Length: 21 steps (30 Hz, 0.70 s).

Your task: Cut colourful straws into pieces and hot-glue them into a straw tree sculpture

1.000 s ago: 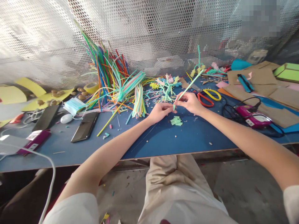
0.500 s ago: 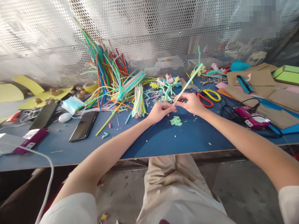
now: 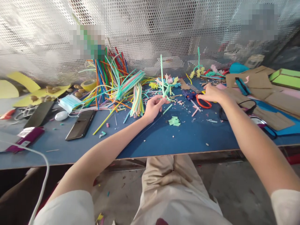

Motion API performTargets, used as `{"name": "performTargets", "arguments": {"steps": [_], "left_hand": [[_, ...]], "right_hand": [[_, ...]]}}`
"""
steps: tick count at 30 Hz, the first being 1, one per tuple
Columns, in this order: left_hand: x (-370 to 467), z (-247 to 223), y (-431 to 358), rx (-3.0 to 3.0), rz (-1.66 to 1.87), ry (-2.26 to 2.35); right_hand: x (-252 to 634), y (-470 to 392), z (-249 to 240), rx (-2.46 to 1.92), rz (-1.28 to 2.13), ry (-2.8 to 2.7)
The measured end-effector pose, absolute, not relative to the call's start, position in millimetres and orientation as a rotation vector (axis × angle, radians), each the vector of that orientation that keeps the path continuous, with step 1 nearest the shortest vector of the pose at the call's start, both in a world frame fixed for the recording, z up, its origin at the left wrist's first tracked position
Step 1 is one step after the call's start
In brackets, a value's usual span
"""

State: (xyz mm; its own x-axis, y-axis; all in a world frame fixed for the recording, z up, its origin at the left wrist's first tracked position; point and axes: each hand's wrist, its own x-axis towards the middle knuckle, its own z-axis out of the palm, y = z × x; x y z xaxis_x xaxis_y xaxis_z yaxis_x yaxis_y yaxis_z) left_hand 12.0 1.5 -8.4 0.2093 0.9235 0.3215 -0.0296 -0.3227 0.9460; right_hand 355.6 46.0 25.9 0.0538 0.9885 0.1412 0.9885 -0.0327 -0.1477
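Between the thumb and fingers of my left hand (image 3: 154,107) is a pale green pipe cleaner (image 3: 161,73), its long end pointing up. My right hand (image 3: 215,93) is over the scissors (image 3: 204,102), with its curled fingers at the yellow handle and the red handle showing beside them. Just behind my left hand lies a branched mint piece (image 3: 169,90) with pink, yellow and blue tips. A small pile of short green cut pieces (image 3: 174,121) sits in front, and a short green strip (image 3: 167,109) lies beside my left fingers.
Pipe cleaner bundles (image 3: 137,101) stand and lie at the back left. A phone (image 3: 81,125), a face mask (image 3: 69,103) and a purple power strip (image 3: 25,139) are on the left. Brown card (image 3: 278,101) and black cables (image 3: 243,107) lie right. A perforated metal screen (image 3: 150,40) rises behind.
My right hand has let go of the green pipe cleaner and moved right to the scissors. The pipe cleaner, still in my left hand, has swung from leaning right to nearly upright.
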Motion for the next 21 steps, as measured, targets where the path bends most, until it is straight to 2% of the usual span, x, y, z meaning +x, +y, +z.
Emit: {"name": "performTargets", "arguments": {"steps": [5, 14, 16, 21], "left_hand": [[11.6, -6.4, -0.7, 1.556, 1.310, 0.898], [11.7, -5.2, -1.6, 1.524, 1.347, 0.884], [11.8, -4.8, -1.4, 1.519, 1.352, 0.908], [9.7, -6.9, 2.5, 1.444, 1.437, 0.899]], "right_hand": [[351.3, 44.8, 25.5, -2.275, 0.104, -2.134], [361.9, 54.2, 20.7, -1.799, -0.032, -1.796], [356.6, 52.6, 24.0, -1.669, 0.093, -1.722], [328.0, 40.2, 27.6, -1.205, 0.754, -1.821]]}}
